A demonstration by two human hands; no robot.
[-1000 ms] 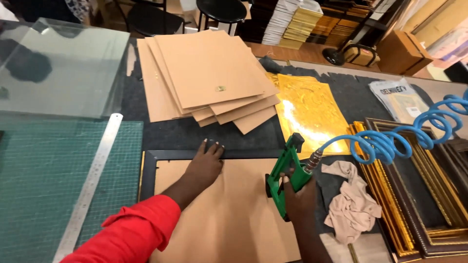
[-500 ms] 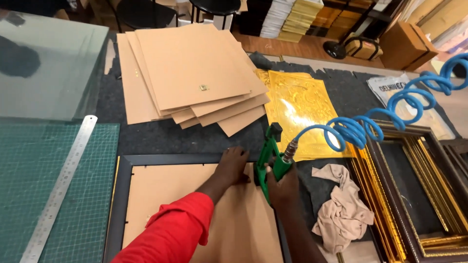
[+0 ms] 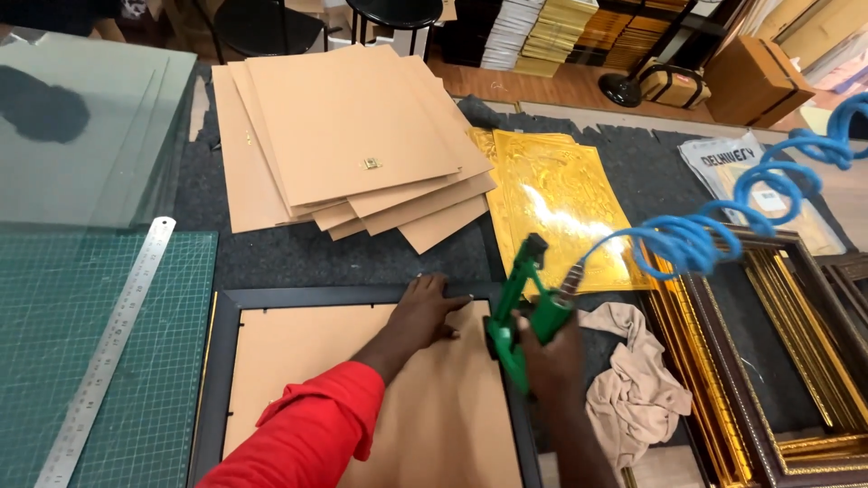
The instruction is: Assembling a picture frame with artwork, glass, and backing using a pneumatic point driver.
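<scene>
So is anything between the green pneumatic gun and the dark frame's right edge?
Nothing visible: the green pneumatic gun, held in the right hand, sits directly at the dark picture frame's right rail, with the left hand beside it.

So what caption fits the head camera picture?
Left hand presses brown backing board in a black frame; right hand holds a green air tool.

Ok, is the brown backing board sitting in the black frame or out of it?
In. The brown backing board lies flat inside the black frame, with the left hand pressing it.
</scene>
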